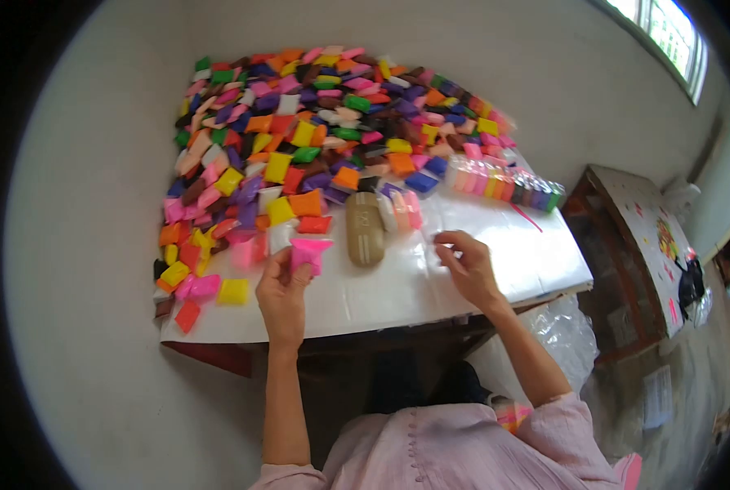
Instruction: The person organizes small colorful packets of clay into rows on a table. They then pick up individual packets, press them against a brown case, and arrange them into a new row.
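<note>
My left hand grips a bright pink packet of modelling clay between thumb and fingers, just above the table's front part. My right hand hovers over the white tabletop with its fingers bent and the thumb apart; nothing shows in it. Between the hands lies an olive-brown oblong case. Beside the case is a small group of pale and pink clay packets. Beyond my left hand, a large pile of clay packets in many colours covers the far and left parts of the table.
A clear-wrapped row of coloured packets lies at the right, near a thin pink strip. The white table meets walls at left and back. A clear plastic bag hangs below its right edge. Another wooden table stands farther right.
</note>
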Motion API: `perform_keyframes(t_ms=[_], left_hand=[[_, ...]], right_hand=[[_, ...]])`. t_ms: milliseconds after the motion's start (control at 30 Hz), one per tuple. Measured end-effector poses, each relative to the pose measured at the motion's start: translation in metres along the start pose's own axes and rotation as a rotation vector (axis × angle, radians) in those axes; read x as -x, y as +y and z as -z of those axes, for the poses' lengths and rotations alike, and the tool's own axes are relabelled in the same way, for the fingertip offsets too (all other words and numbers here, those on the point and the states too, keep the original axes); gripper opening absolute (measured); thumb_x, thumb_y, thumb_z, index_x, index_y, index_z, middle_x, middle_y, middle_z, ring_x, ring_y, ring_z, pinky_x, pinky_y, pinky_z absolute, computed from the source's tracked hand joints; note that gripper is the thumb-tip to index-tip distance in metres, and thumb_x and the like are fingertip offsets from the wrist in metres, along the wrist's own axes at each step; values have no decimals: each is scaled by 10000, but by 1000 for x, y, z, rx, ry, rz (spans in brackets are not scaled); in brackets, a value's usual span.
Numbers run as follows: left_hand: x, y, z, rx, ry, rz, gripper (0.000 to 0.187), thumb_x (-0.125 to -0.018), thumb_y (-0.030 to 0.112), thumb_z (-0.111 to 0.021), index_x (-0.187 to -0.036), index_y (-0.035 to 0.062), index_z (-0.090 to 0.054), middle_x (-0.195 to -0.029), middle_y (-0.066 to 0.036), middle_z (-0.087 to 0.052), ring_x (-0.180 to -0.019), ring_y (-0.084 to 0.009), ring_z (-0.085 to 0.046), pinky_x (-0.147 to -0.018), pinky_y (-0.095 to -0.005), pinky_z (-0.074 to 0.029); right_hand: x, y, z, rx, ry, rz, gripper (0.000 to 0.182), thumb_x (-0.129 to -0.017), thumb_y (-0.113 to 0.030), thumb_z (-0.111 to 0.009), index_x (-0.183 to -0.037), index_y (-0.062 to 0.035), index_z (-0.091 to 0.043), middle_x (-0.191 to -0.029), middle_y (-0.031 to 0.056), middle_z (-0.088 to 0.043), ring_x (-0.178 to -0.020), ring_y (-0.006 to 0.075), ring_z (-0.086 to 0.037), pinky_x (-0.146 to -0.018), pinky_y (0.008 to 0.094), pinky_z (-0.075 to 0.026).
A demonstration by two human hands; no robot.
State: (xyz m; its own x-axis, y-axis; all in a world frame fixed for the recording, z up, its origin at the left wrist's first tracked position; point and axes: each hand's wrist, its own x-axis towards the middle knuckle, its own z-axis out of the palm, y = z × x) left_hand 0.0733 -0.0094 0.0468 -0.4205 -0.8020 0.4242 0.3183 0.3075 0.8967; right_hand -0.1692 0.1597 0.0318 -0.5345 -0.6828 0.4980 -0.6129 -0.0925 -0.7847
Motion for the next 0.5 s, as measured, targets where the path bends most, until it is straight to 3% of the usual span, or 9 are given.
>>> perform_keyframes(t_ms=[33, 100, 200, 433, 500], left_hand=[[5, -2, -12, 49, -72, 31, 297, -923, 65, -651, -1198, -28, -587, -1040, -41, -641, -908, -102, -597, -808, -251, -487], [18, -5, -37, 143, -210, 96, 268, -920, 53, -649, -1173, -20, -597, -1025, -34, -645, -894, -96, -599, -794, -244, -487], [28, -11, -67, 68, -315, 186, 241, -913, 34, -644, -1143, -24, -602, -961, -22, -653, -849, -88, -602, -777, -239, -491], [31, -30, -91, -284, -325, 175, 174, -876, 86, -677, -1011, -18, -641, -857, -84, -671, -699, -117, -596, -632, -286, -476], [28, -23, -94, -372, -350, 197, 173, -880, 93, -674, -999, -28, -639, -843, -88, -652, -703, -119, -587, -636, -286, -470]], right_hand=[[-3, -11, -8, -208, -46, -58, 213, -900, -144, -665, -1049, 8, -661, -947, 109, -680, -759, 152, -639, -655, 296, -525], [-10, -36, -16, -325, -173, -106, 239, -905, -186, -674, -1051, 4, -675, -971, 78, -683, -753, 109, -613, -643, 281, -508], [-15, -45, -20, -201, -279, -66, 230, -912, -179, -673, -1021, 24, -680, -895, 57, -675, -757, 108, -613, -702, 264, -514], [-13, -2, -19, -308, -380, -302, 173, -895, -155, -682, -911, 16, -658, -784, 35, -655, -727, 86, -597, -683, 255, -497], [-16, -3, -19, -83, -351, -205, 147, -888, -139, -670, -900, 5, -642, -780, 54, -654, -720, 124, -614, -682, 278, -500]])
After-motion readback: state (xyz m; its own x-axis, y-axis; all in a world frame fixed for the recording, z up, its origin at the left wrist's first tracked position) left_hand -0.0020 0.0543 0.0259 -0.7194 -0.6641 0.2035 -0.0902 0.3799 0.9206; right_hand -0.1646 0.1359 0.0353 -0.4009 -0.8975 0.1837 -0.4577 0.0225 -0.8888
